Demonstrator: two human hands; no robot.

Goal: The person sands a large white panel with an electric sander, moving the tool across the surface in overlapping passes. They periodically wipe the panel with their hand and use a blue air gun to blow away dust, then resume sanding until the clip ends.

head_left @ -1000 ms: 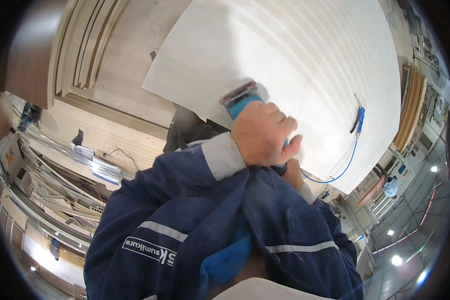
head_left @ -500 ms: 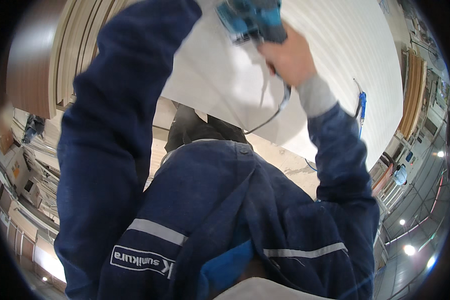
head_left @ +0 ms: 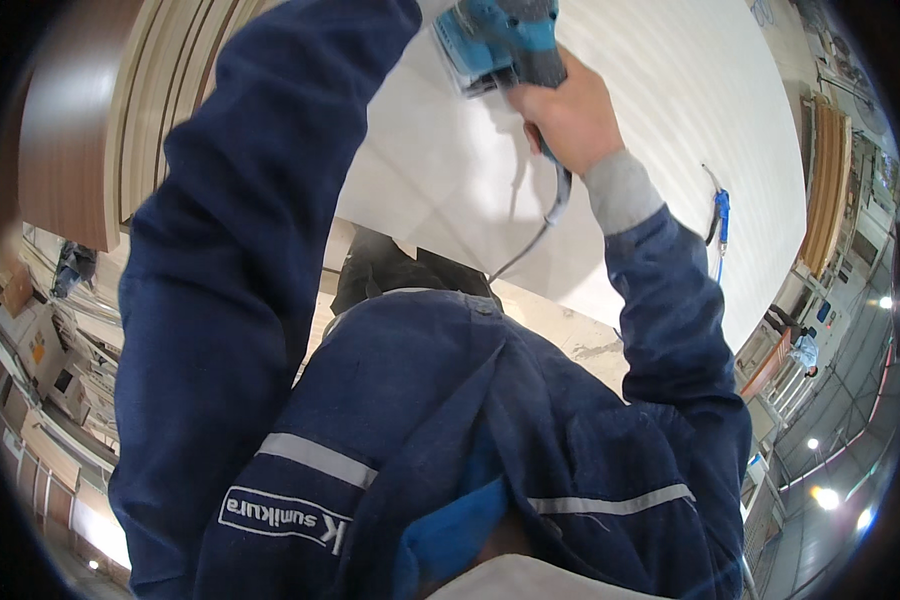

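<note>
I had my right hand (head_left: 577, 115) wrapped round the sander (head_left: 500, 38), which lay ahead and left of it; my left hand's grip I couldn't see.

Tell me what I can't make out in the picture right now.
All in the head view:
Left hand: beyond the top edge.
Power tool: upper end cut off by that edge.
Cord: far end hidden behind the jacket.
Distant person: hands too small.
</note>
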